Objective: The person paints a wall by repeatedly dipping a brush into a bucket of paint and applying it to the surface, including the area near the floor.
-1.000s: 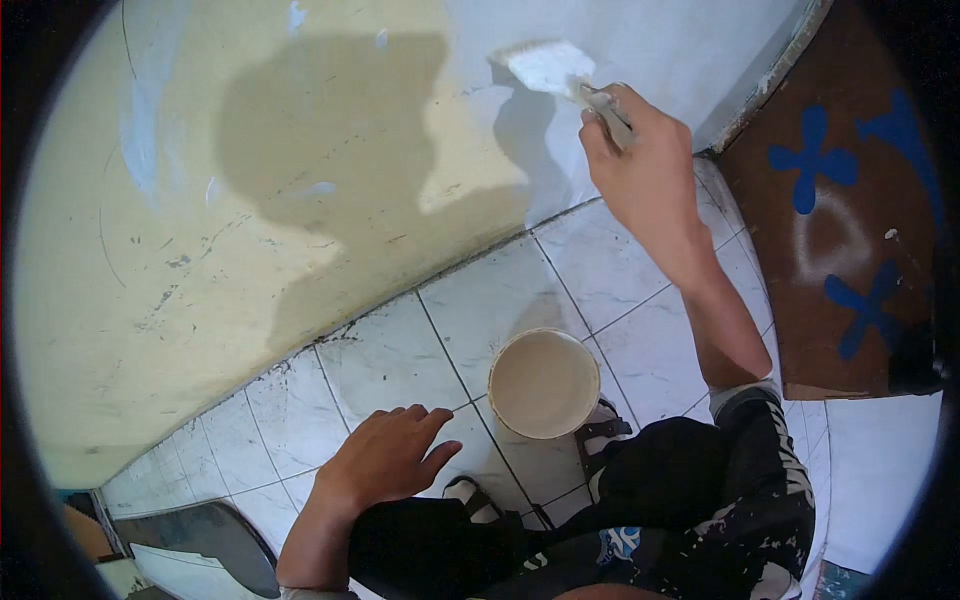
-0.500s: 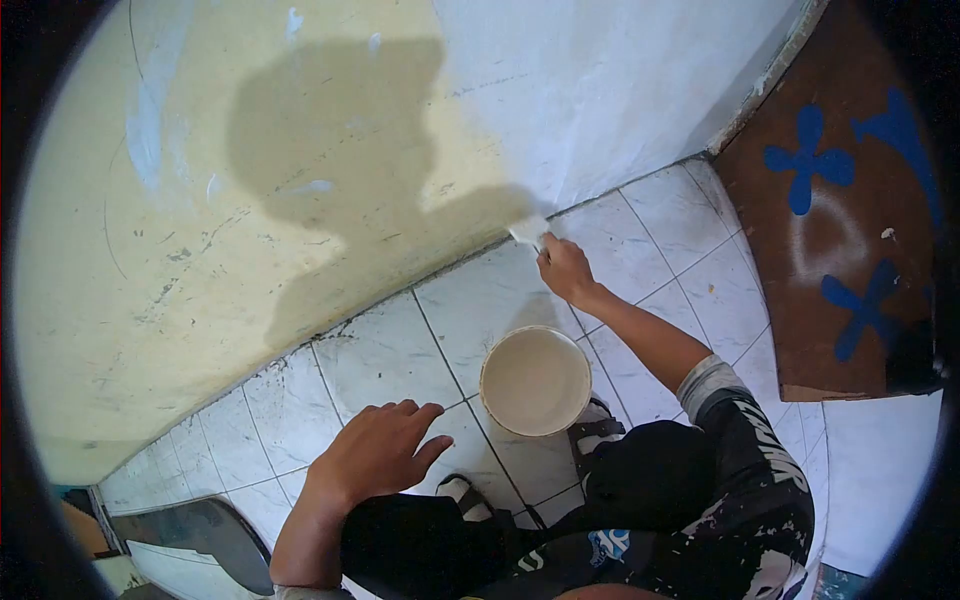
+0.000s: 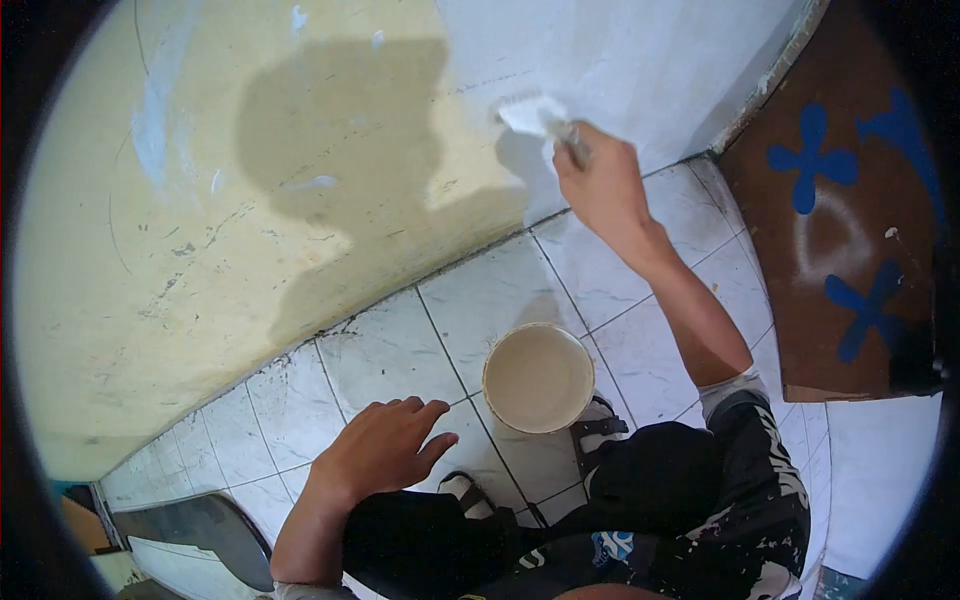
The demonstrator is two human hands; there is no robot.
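In my right hand [image 3: 606,180] is the handle of a paintbrush [image 3: 536,115], its white bristle end pointing left at the wall [image 3: 370,190], near where yellow meets white. Whether the bristles touch the wall is hard to tell. My left hand [image 3: 390,445] hangs empty over my knee, its fingers apart. Between my feet and the wall, a round bucket [image 3: 538,380] of pale paint stands on the floor.
White floor tiles [image 3: 375,365] run along the wall's base. At the right stands a brown board [image 3: 820,240] with blue shapes. A dark curved object [image 3: 200,530] lies at the lower left. My sandalled feet are beside the bucket.
My right hand has moved up from the wall's bottom edge with the paintbrush, which is now higher in front of the wall. My left hand has barely moved.
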